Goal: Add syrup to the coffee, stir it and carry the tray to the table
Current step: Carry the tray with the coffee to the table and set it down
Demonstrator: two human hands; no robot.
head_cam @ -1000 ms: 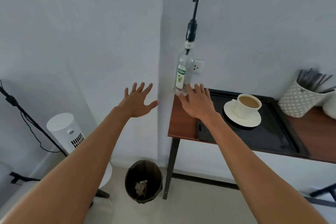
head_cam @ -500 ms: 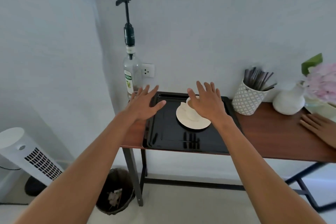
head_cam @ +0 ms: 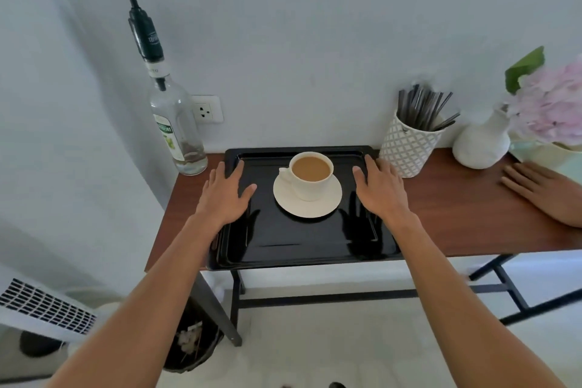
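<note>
your left hand [head_cam: 225, 195] and right hand [head_cam: 379, 190] hover spread and empty over the black tray [head_cam: 302, 246] on the bench [head_cam: 456, 217], flanking the coffee cup [head_cam: 311, 175]; syrup seems unadded, so reach left for the pump bottle [head_cam: 176, 132] just beside the tray.

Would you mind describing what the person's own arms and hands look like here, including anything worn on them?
Both arms are bare along their whole visible length, with no sleeve showing anywhere in view. The left hand and right hand are bare too: no gloves, and no rings, watch or bracelet can be seen on fingers or wrists. No markings or cables appear on either arm.
</note>
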